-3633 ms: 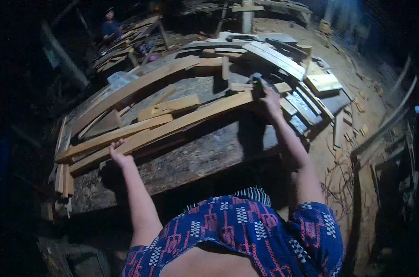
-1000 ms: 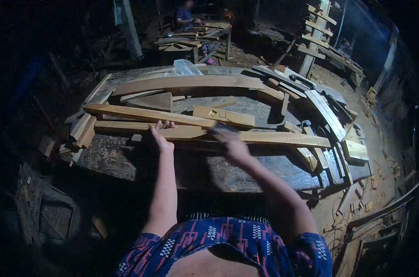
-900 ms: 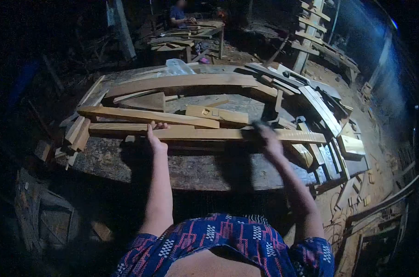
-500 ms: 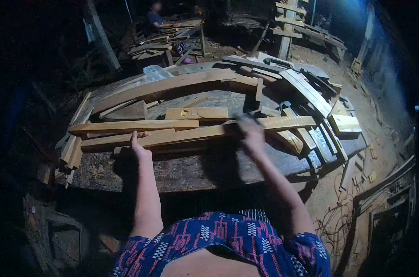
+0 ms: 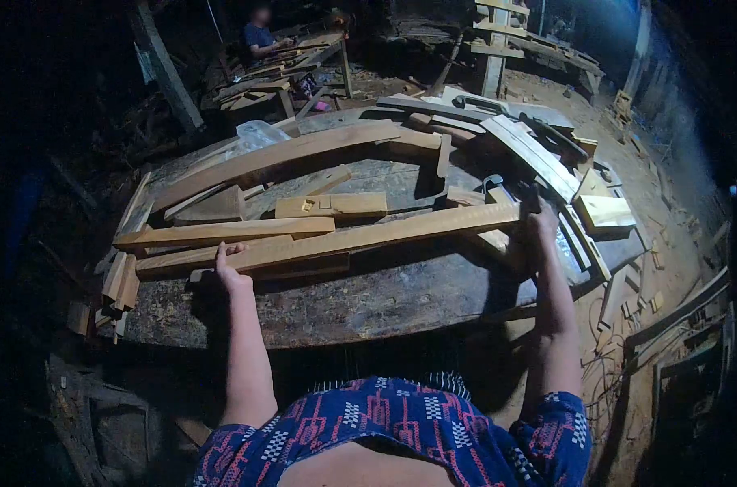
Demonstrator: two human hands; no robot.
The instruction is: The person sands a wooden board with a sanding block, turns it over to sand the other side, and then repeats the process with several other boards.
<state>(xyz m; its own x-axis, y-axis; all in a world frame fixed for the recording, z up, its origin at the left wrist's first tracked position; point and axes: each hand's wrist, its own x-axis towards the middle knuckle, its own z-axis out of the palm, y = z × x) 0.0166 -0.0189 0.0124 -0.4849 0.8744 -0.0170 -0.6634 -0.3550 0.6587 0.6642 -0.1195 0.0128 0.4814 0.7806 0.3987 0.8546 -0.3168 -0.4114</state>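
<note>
A long, slightly curved wooden bar (image 5: 385,229) lies slantwise over other pieces of wood on the worn workbench (image 5: 303,316). My left hand (image 5: 234,265) grips its left end, fingers over the top edge. At the bar's right end is my right hand (image 5: 542,226), closed around something dark that I cannot make out. Behind the bar lie a straight wooden strip (image 5: 222,230) and a block with a cut mortise (image 5: 331,204). A metal-headed tool (image 5: 493,182) rests close to the bar's right end, partly hidden.
A long curved wooden piece (image 5: 271,159) spans the back of the bench, beside a clear plastic bag (image 5: 260,136). Planks and a pale block (image 5: 607,213) crowd the right side. A person (image 5: 260,37) sits at another bench beyond. Offcuts litter the floor at right.
My right hand has slid rightward along the bar, from about its middle to its right end. My left hand still grips the left end. The whole view has shifted slightly.
</note>
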